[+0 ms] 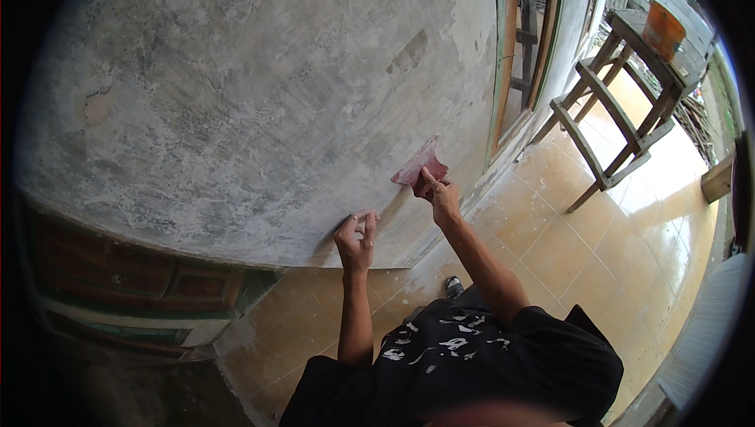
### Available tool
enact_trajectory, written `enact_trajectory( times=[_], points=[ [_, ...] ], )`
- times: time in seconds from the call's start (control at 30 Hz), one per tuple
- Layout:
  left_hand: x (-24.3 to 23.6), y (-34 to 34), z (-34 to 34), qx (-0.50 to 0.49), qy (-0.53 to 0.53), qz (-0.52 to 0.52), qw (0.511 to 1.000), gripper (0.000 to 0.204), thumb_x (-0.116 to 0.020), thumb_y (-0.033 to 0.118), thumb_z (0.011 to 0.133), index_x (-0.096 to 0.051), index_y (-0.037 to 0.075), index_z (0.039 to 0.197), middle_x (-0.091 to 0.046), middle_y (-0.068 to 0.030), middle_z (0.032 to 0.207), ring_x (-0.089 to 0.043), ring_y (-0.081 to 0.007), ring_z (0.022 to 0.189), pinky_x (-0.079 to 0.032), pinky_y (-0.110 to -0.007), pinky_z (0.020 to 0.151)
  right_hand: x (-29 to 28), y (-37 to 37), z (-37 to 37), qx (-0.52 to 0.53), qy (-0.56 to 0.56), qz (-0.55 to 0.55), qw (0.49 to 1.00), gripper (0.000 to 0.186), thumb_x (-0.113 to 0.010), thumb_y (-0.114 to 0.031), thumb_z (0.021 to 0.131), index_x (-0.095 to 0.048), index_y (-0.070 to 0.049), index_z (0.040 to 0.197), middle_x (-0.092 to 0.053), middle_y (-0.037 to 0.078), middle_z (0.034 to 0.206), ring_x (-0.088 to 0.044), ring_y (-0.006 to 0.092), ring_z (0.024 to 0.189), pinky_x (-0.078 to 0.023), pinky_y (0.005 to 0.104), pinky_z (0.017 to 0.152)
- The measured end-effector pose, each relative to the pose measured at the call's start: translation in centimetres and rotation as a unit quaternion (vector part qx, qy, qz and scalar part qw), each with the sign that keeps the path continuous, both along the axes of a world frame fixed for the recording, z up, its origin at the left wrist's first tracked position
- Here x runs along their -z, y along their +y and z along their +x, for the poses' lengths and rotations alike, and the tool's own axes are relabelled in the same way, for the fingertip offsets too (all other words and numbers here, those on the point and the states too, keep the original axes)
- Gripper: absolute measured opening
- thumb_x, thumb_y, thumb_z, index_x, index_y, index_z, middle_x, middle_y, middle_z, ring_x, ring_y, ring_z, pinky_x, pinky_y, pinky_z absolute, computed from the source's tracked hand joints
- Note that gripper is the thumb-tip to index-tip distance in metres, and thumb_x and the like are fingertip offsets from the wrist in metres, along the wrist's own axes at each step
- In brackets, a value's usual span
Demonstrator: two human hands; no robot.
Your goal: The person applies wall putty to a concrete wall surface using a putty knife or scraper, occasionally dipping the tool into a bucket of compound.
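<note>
My right hand (442, 197) grips a red plastic putty scraper (421, 167) by its narrow end, thumb laid along it. The scraper's wide edge, smeared with pale putty, is at the grey patchy wall (259, 97); whether it touches cannot be told. Lower and to the left, my left hand (356, 242) is held close to the wall's lower part with its fingers curled in. Whitish smears show on its fingertips, and anything between them is too small to make out.
A wooden stand (621, 112) with an orange bucket (663, 31) on top is at the far right. A wooden-framed window (525, 34) borders the wall. Tan floor tiles (550, 246) carry white spots. Dark wooden panelling (157, 277) lies at the lower left.
</note>
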State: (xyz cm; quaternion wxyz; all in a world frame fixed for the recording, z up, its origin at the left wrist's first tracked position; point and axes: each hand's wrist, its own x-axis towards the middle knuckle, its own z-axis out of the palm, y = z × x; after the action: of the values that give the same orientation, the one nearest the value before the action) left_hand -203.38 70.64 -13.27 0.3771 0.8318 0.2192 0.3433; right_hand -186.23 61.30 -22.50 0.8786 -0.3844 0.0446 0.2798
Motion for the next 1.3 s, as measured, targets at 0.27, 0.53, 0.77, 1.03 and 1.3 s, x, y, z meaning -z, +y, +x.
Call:
enact_trajectory(
  times=[0.27, 0.53, 0.77, 1.03, 1.3],
  points=[
    [0.4, 0.7, -0.1, -0.002, 0.0, 0.0, 1.0, 0.026, -0.055, 0.019, 0.097, -0.071, -0.002, 0.096, -0.073, -0.0085, 0.085, -0.066, -0.0128, 0.07, -0.05, -0.027, 0.066, 5.5, -6.4, -0.8, 0.045, 0.011, -0.246, 0.968, 0.022, -0.072, -0.019, 0.086, -0.068, 0.003, 0.09, -0.069, 0.013, 0.078, -0.068, 0.0183, 0.062, -0.055, 0.0283, 0.054],
    [-0.4, 0.7, -0.3, 0.016, 0.077, -0.05, 0.996, 0.033, -0.053, 0.026, 0.098, -0.072, 0.0, 0.099, -0.074, -0.0122, 0.093, -0.07, -0.0217, 0.079, -0.055, -0.032, 0.065, -7.1, -3.3, 1.3, 0.031, -0.189, -0.121, 0.974, 0.026, -0.067, -0.019, 0.09, -0.067, 0.007, 0.088, -0.069, 0.013, 0.075, -0.067, 0.0193, 0.061, -0.055, 0.0302, 0.057],
    [0.9, 1.0, -0.2, 0.031, 0.01, -0.042, 0.999, 0.035, -0.05, 0.027, 0.099, -0.072, 0.0, 0.101, -0.074, -0.0081, 0.095, -0.061, -0.0123, 0.066, -0.05, -0.027, 0.061, -11.8, -5.3, 1.9, 0.056, -0.168, -0.004, 0.984, 0.026, -0.066, -0.02, 0.091, -0.065, 0.005, 0.086, -0.067, 0.011, 0.075, -0.066, 0.0164, 0.063, -0.054, 0.0298, 0.059],
    [1.0, 1.3, -0.3, 0.038, 0.045, 0.024, 0.998, 0.034, -0.048, 0.024, 0.1, -0.071, -0.001, 0.101, -0.073, -0.0107, 0.089, -0.06, -0.0132, 0.065, -0.048, -0.027, 0.059, -1.5, -3.1, 1.2, 0.064, -0.181, -0.069, 0.979, 0.023, -0.066, -0.02, 0.093, -0.066, 0.003, 0.094, -0.069, 0.012, 0.079, -0.068, 0.0183, 0.065, -0.058, 0.0326, 0.056],
    [-1.5, 0.4, -0.2, 0.061, 0.067, 0.012, 0.996, 0.032, -0.05, 0.022, 0.099, -0.068, -0.003, 0.108, -0.071, -0.0179, 0.103, -0.07, -0.0276, 0.088, -0.054, -0.034, 0.075, 1.3, -7.0, -0.5, 0.054, -0.148, -0.2, 0.967, 0.024, -0.065, -0.014, 0.091, -0.068, 0.01, 0.09, -0.069, 0.015, 0.071, -0.068, 0.0201, 0.058, -0.057, 0.0304, 0.048]
  ],
)
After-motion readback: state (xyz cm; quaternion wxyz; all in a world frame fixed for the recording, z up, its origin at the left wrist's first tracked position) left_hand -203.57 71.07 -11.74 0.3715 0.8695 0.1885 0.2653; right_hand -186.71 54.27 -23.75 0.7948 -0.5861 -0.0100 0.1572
